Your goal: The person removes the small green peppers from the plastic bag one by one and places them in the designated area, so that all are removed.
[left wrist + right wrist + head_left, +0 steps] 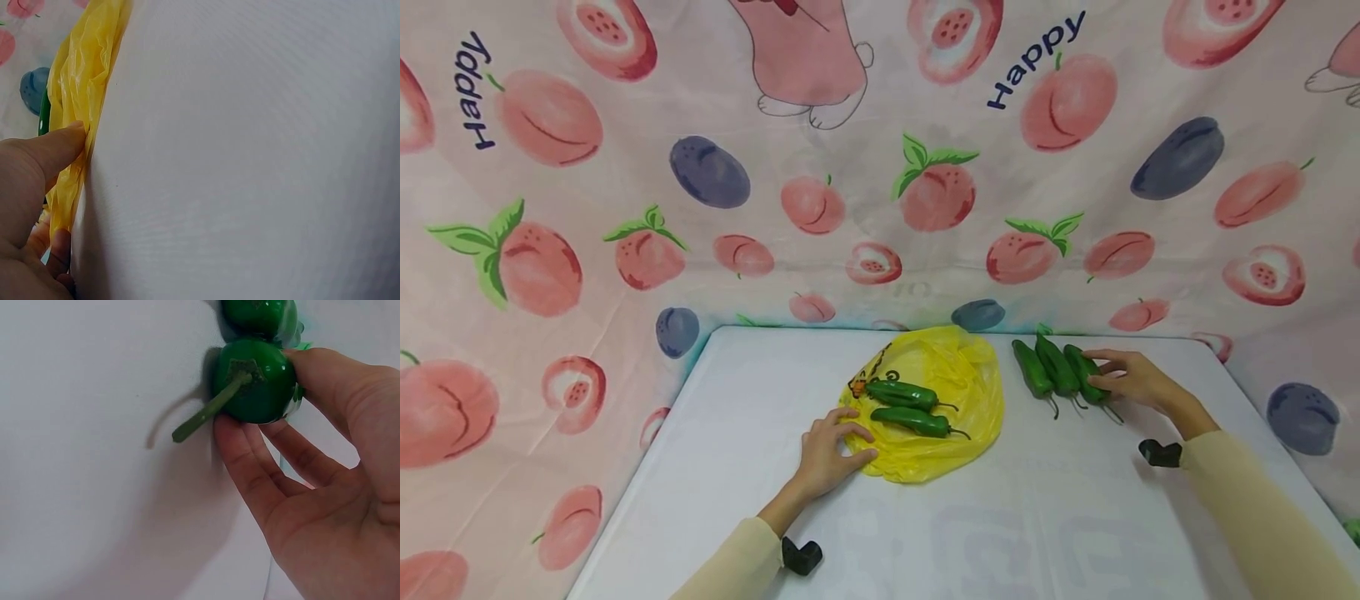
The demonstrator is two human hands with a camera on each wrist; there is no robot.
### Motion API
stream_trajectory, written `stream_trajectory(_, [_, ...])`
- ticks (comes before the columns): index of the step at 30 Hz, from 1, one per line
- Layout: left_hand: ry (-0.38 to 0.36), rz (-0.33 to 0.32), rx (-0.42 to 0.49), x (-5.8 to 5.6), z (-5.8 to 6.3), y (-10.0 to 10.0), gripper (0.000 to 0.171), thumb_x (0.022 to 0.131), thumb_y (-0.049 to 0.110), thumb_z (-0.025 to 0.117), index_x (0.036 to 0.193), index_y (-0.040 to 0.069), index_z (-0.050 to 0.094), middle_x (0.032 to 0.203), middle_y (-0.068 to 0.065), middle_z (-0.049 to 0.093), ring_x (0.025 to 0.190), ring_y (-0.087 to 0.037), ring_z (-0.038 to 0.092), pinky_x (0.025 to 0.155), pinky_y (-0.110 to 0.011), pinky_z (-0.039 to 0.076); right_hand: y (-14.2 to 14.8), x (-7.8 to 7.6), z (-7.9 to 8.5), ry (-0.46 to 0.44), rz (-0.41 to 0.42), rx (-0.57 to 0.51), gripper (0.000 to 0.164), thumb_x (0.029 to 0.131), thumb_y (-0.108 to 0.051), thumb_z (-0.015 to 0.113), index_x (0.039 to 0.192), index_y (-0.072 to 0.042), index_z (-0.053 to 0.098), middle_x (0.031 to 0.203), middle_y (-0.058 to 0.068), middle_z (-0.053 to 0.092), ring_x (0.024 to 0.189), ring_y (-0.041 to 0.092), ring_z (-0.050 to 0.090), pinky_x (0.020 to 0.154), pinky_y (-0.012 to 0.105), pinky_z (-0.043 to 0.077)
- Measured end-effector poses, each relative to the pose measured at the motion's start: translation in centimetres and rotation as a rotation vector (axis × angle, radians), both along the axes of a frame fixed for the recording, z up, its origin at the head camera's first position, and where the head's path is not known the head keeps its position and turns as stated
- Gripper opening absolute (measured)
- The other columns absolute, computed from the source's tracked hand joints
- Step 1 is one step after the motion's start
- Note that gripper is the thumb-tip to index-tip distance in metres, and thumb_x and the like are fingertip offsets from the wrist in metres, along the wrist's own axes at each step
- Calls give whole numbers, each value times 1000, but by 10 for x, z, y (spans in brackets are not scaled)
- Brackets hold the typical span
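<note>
In the head view a crumpled yellow plastic bag (973, 400) lies flat on the white table. Two green peppers (901, 393) rest on top of it, one above the other, stems to the right. My left hand (829, 454) rests at the bag's left edge, fingers spread; its thumb (62, 147) touches the yellow plastic. To the right of the bag, three more green peppers lie side by side. My right hand (1138, 382) grips the rightmost green pepper (256, 394) between thumb and fingers, its stem pointing away from the palm. That pepper touches its neighbour (259, 315).
The white table (1037, 517) ends at the back against a hanging cloth (865, 167) printed with peaches and plums. Black wrist pieces (1161, 453) sit at both sleeves. A bit of green shows at the far right edge.
</note>
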State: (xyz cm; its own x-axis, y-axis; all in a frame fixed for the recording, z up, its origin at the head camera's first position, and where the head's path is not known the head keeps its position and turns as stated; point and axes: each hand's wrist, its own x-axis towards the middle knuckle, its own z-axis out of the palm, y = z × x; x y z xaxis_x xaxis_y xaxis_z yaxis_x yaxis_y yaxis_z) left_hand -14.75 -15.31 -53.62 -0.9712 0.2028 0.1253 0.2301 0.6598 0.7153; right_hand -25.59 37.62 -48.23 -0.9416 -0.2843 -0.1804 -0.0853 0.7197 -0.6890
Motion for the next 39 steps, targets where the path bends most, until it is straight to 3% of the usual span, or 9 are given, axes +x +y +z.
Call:
stream_trajectory(12, [24,-9,-2,0,-1,0,14,86,31,84,96,23,78,138,-7,59,124,-36,49,92,-55,29,-2,5,2,20,20,6,63,102,-24,66,153,3,41,137,42,50,121,53,56,91,57,54])
stream_trajectory(19, [15,-3,8,0,-2,0,13,86,30,85,96,24,78,138,-7,59,123,-35,50,93,-55,29,-4,5,8,34,63,42,61,103,-21,65,152,5,39,134,44,50,113,49,62,84,50,58])
stream_trajectory(24, [29,-11,9,0,-1,-1,13,86,30,84,96,23,78,137,-8,59,123,-36,49,92,-56,29,-6,3,19,62,103,70,63,102,-19,65,152,5,36,130,43,54,109,50,64,77,48,59])
stream_trajectory(32, [13,-15,1,1,1,-1,13,86,30,84,96,23,78,138,-7,59,124,-36,49,92,-56,29,-11,1,38,122,135,197,62,101,-25,68,150,1,41,126,37,60,106,53,66,77,55,57])
stream_trajectory(39, [10,-8,11,2,2,-1,13,87,30,84,95,23,78,138,-7,59,122,-35,49,93,-55,28,-24,1,54,189,165,178,58,100,-25,69,148,-2,44,127,35,59,106,49,66,80,57,57])
